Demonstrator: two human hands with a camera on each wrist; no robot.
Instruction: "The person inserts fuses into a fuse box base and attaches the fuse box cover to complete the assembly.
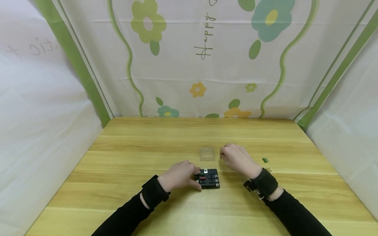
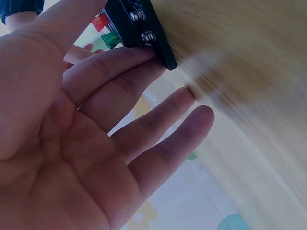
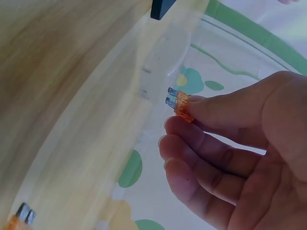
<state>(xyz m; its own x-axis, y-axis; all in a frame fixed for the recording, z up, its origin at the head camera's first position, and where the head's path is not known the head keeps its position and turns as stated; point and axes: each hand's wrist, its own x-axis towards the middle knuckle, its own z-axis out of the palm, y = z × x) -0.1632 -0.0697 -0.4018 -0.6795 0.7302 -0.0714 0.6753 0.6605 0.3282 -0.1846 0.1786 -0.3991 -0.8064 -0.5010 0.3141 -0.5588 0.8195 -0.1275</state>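
Observation:
A black fuse box point(image 1: 211, 181) with metal terminals lies on the table. My left hand point(image 1: 180, 176) grips its left side between thumb and fingers, with the two outermost fingers extended clear of it in the left wrist view. A red blade fuse point(image 2: 100, 22) stands in the box, and a green blade fuse point(image 2: 111, 39) shows beside it. To the right, my right hand point(image 1: 238, 160) pinches an orange blade fuse point(image 3: 183, 105) between thumb and index finger. Its two metal prongs point away from the fingertips. This hand is above the table, apart from the box.
Behind the box lies a clear plastic cover point(image 1: 207, 154). Green fuses point(image 1: 265, 160) lie right of my right hand, and another orange fuse point(image 3: 18, 223) rests on the table, partly cut off. A patterned cloth wall point(image 1: 177, 65) encloses the table's back and sides.

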